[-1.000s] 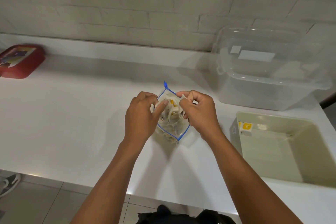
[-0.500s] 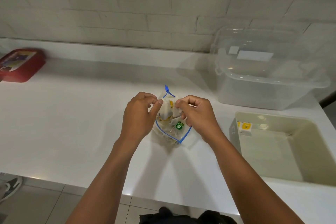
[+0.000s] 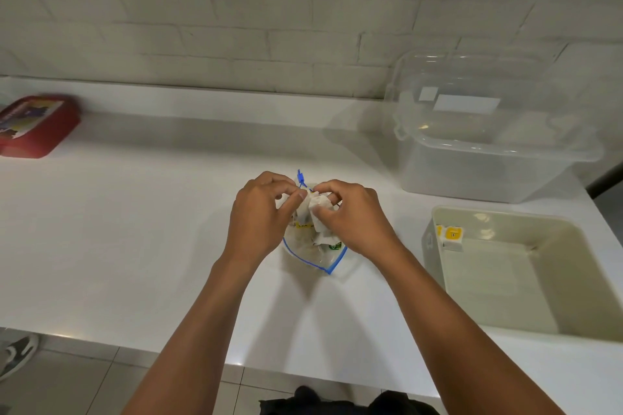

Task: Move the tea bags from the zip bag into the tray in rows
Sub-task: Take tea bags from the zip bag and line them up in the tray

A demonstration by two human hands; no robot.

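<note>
A clear zip bag with a blue zipper edge lies on the white counter, its mouth open toward me. Above it my left hand and my right hand both pinch a clump of white tea bags lifted out of the bag's mouth. More tea bags, one with a green tag, stay inside the bag. To the right sits the beige tray; a tea bag with a yellow tag leans in its far left corner.
A large clear plastic tub stands behind the tray at the back right. A red lidded box sits at the far left by the wall. The counter's front edge runs just below my forearms.
Both hands came closer together and lifted a clump of tea bags up out of the bag's mouth. The bag sagged flatter on the counter.
</note>
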